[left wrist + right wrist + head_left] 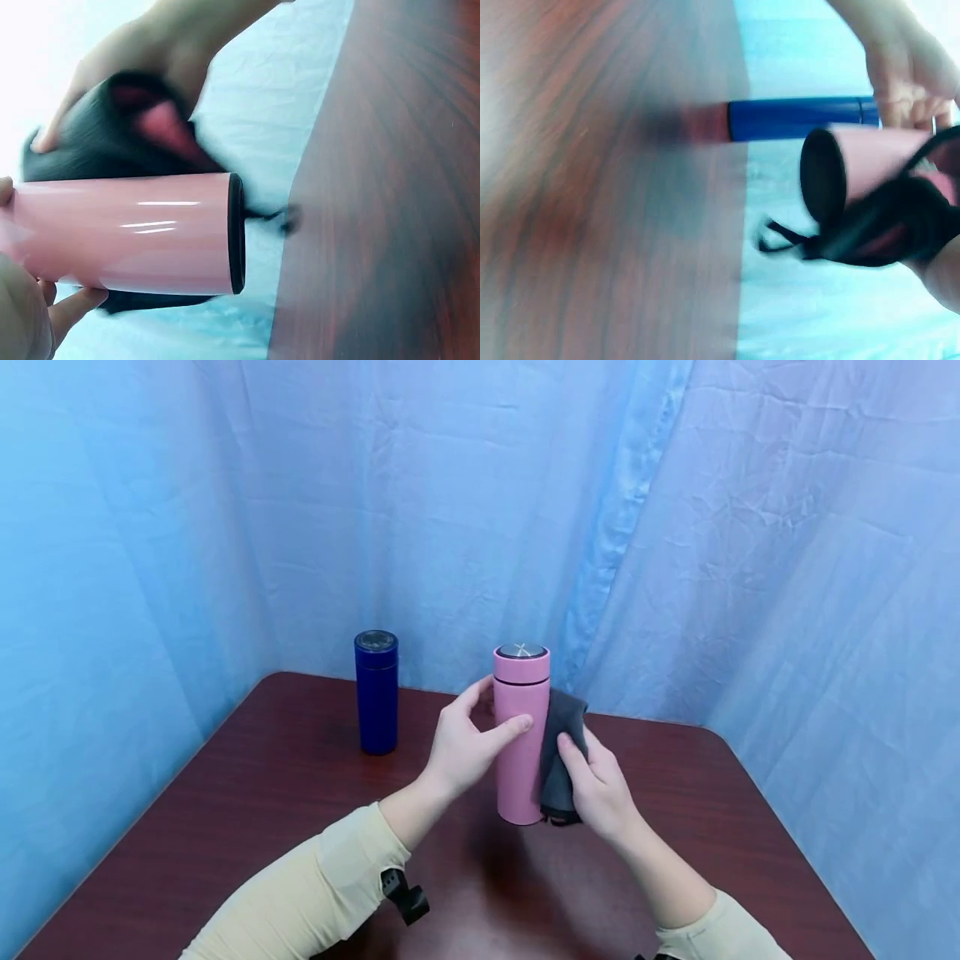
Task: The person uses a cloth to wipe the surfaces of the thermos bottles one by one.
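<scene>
My left hand point(462, 745) grips a pink thermos bottle point(519, 760) with a silver-topped lid, its thumb across the front. The bottle is upright and held above the table, its black base rim showing in the left wrist view. In my right hand point(602, 785) is a dark grey cloth point(561, 768), pinched with the thumb in front and pressed along the bottle's right side. A thin black cord point(780, 236) dangles from the cloth's lower end. In the left wrist view the cloth point(90, 142) curls open, with pink showing inside; part of it also passes behind the bottle.
A dark blue thermos bottle point(377, 706) stands upright on the reddish-brown table point(285, 810), left of my hands near the back edge. Light blue curtains point(465, 510) hang behind the table and along both sides.
</scene>
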The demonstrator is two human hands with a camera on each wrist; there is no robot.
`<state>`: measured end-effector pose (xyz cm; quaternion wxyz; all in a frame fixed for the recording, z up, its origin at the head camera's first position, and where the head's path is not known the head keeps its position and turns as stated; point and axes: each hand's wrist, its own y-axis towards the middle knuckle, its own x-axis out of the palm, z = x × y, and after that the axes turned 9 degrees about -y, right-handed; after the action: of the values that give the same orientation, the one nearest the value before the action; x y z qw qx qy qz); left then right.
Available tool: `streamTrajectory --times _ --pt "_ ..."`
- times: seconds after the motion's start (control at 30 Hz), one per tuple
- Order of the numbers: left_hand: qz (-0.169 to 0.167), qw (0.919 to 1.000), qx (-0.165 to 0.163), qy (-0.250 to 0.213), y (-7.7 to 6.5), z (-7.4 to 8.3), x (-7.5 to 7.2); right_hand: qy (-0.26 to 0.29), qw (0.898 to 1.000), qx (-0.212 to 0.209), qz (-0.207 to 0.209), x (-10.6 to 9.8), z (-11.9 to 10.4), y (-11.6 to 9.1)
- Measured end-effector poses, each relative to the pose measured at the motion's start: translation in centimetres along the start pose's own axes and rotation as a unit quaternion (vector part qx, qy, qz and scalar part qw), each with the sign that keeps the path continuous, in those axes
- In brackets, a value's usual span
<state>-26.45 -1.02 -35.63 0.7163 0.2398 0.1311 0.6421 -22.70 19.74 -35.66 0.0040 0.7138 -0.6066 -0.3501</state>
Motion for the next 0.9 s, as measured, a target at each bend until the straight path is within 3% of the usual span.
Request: streamTrajectory --times 0.13,0.2,0.3,0.37,0.47,0.53,0.6,0.73,0.83,0.9 --pt "-0.017 0.998 -0.061 -0.007 0.4 0.2 -0.4 -0.023 1.0 -0.006 -0.019 -0.6 0.2 -0.7" --pt "-0.038 0.9954 -0.088 -0.005 0.5 0.3 -0.5 -0.033 0.999 -0.038 0.003 -0.7 -0.4 -0.6" --pt "-0.06 0.993 -0.101 -0.011 0.5 0.5 -0.5 -0.058 0.99 -0.119 0.049 -0.4 -1.2 0.0" --pt "-0.056 0.9936 -0.096 -0.022 0.6 0.6 -0.4 -0.1 0.975 -0.183 0.071 0.3 -1.2 0.3" --pt "-0.034 0.9941 -0.091 -0.049 0.7 0.6 -0.7 -0.189 0.938 -0.275 0.089 1.5 -0.4 0.0" --pt "-0.019 0.9931 -0.094 -0.068 0.8 0.6 -1.1 -0.232 0.916 -0.316 0.085 1.8 0.6 -0.6" --pt "-0.007 0.991 -0.103 -0.086 0.8 0.4 -1.5 -0.251 0.905 -0.337 0.07 1.7 1.5 -1.1" --pt "-0.006 0.9877 -0.115 -0.106 0.9 0.3 -2.0 -0.258 0.906 -0.332 0.046 0.8 2.6 -1.1" --pt "-0.013 0.9854 -0.128 -0.112 0.8 0.1 -1.8 -0.257 0.907 -0.327 0.064 0.7 2.5 -0.1" --pt "-0.008 0.9812 -0.14 -0.133 0.8 0.0 -1.5 -0.252 0.9 -0.346 0.082 1.0 2.0 0.5"
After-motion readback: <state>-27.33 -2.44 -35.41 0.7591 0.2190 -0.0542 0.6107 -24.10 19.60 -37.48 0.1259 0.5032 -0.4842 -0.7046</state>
